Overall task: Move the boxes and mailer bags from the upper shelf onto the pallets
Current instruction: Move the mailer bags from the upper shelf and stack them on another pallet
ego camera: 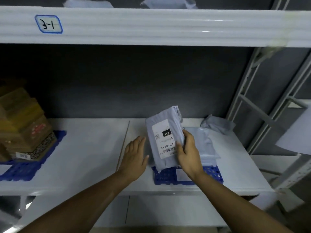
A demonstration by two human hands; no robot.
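Two bare forearms reach up from the bottom edge, converging toward the middle of the lower shelf (80, 148). The left hand (134, 158) is open and grasps nothing: palm turned toward the right, fingers straight and together, thumb out toward the bag, hovering just left of the bag above the shelf surface. The right hand (188, 153) grips a grey mailer bag (165, 130) along its right edge, thumb lying across the label (165, 138) near the barcode, fingers wrapped round the far side, wrist bent a little inward. The bag stands tilted, top leaning away and to the right, its lower end at the near part of a blue pallet (213, 174) that sits on the shelf toward the right. The label reads "231" on a black patch and "231-239-K01" beside it. Behind the hand, more grey bags (203, 143) lie flat on the same pallet, and a crumpled one (217, 123) rests further back near the shelf's rear right corner. Far to the left, a second blue pallet (25, 169) carries stacked cardboard boxes (23, 125). Above, the white front beam (151, 26) of the upper shelf bears a blue-edged tag (48, 24) marked "3-1", and the tops of two more grey bags (87, 3) show over it.
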